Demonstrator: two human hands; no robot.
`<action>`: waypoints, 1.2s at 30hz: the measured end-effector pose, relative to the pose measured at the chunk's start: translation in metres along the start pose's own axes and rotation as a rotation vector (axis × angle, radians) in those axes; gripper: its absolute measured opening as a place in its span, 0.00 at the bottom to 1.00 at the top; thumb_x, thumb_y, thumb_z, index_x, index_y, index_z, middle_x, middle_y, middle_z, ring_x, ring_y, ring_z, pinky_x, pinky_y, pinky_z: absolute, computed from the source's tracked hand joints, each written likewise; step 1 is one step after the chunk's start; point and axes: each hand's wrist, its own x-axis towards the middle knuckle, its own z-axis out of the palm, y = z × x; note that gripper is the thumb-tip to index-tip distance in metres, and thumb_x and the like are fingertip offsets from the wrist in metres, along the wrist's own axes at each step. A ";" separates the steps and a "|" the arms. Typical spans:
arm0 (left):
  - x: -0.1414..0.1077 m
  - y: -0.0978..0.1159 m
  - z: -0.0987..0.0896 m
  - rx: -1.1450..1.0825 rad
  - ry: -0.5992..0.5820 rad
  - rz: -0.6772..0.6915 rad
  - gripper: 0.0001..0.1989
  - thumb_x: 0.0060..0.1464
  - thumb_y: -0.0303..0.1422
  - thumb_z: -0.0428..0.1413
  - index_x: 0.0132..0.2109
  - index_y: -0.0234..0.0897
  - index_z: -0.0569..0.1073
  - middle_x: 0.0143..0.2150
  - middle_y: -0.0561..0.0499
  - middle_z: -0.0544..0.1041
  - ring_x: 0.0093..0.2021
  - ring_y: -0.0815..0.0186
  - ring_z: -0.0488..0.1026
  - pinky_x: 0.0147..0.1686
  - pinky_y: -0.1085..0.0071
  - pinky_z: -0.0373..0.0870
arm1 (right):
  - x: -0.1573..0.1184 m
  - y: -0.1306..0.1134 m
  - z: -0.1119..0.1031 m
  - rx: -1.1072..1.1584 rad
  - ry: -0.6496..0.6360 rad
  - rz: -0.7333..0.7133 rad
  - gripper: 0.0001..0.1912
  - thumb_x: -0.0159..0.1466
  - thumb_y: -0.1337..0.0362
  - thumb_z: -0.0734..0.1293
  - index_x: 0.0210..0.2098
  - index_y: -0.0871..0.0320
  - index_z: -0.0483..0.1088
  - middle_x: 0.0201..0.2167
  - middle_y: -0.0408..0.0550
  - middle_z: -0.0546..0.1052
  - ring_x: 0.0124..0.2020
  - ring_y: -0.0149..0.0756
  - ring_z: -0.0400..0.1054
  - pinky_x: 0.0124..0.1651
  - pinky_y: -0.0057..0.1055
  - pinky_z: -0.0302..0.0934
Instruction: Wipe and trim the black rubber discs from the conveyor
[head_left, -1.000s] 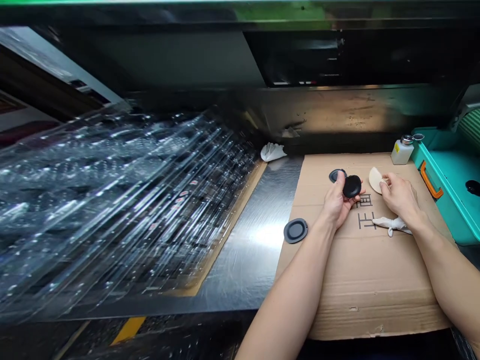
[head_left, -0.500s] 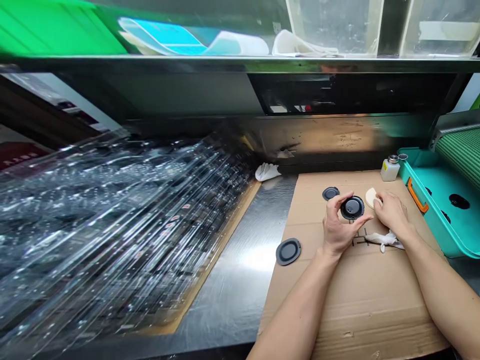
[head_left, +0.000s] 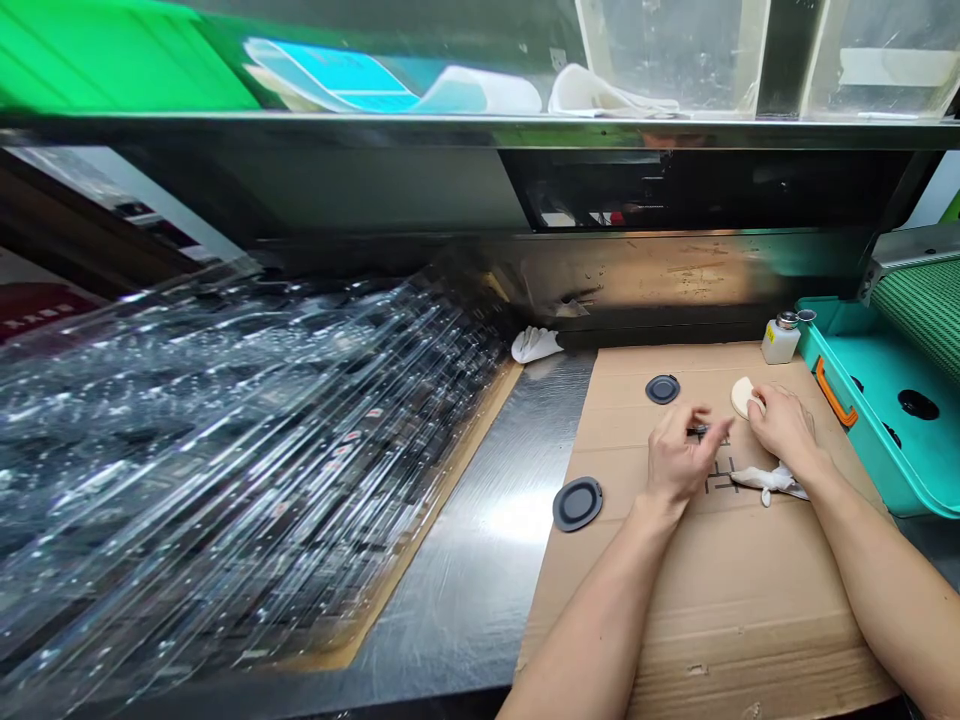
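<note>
The left grip curls, blurred, over a dark round disc, its hold unclear; the right grip closes on a cream pad. Another disc, a third disc and a white cloth lie on cardboard, apparently shielding them from the steel table.

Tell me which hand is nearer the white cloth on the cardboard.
Right. The right hand is just above and beside the crumpled white cloth, its heel almost over it. The left hand is farther off, to the cloth's left.
</note>
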 end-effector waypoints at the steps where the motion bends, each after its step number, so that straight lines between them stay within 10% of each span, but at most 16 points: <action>1: 0.001 -0.004 0.000 0.125 -0.060 -0.044 0.13 0.60 0.45 0.56 0.36 0.40 0.74 0.35 0.45 0.78 0.44 0.56 0.74 0.50 0.58 0.69 | 0.000 0.000 0.000 -0.004 0.002 0.001 0.17 0.69 0.60 0.58 0.52 0.57 0.71 0.50 0.54 0.76 0.51 0.45 0.68 0.49 0.34 0.59; 11: -0.002 -0.006 0.003 0.621 -0.233 -0.069 0.18 0.67 0.41 0.44 0.45 0.40 0.76 0.46 0.40 0.74 0.49 0.54 0.67 0.49 0.56 0.67 | 0.004 0.009 0.004 -0.030 0.023 -0.055 0.17 0.68 0.60 0.57 0.51 0.56 0.72 0.49 0.54 0.76 0.49 0.46 0.70 0.48 0.36 0.59; 17: -0.031 0.013 -0.043 0.372 -0.635 0.046 0.27 0.56 0.42 0.58 0.63 0.45 0.67 0.65 0.45 0.67 0.64 0.51 0.60 0.62 0.52 0.61 | 0.011 0.012 0.011 -0.019 0.017 -0.050 0.18 0.68 0.60 0.57 0.51 0.56 0.72 0.50 0.55 0.76 0.49 0.48 0.70 0.46 0.36 0.59; 24: -0.057 0.037 -0.089 0.409 -0.767 0.010 0.26 0.49 0.31 0.60 0.58 0.44 0.72 0.55 0.44 0.74 0.57 0.53 0.67 0.58 0.58 0.67 | 0.005 0.006 0.009 -0.010 0.015 -0.041 0.17 0.69 0.61 0.57 0.51 0.58 0.71 0.48 0.56 0.75 0.49 0.47 0.69 0.45 0.36 0.60; 30: -0.020 0.021 -0.097 0.411 -0.571 -0.089 0.29 0.47 0.37 0.62 0.58 0.42 0.70 0.52 0.45 0.77 0.52 0.55 0.73 0.55 0.59 0.68 | 0.000 0.000 0.009 0.004 0.016 -0.022 0.16 0.69 0.61 0.57 0.51 0.57 0.71 0.47 0.56 0.75 0.50 0.47 0.68 0.46 0.36 0.61; 36: 0.059 -0.028 -0.061 0.618 -0.314 -0.183 0.29 0.53 0.44 0.58 0.58 0.34 0.69 0.51 0.39 0.78 0.51 0.52 0.74 0.53 0.60 0.68 | -0.004 -0.003 0.008 0.055 0.006 -0.001 0.14 0.69 0.63 0.57 0.48 0.58 0.71 0.46 0.56 0.75 0.50 0.46 0.68 0.46 0.36 0.60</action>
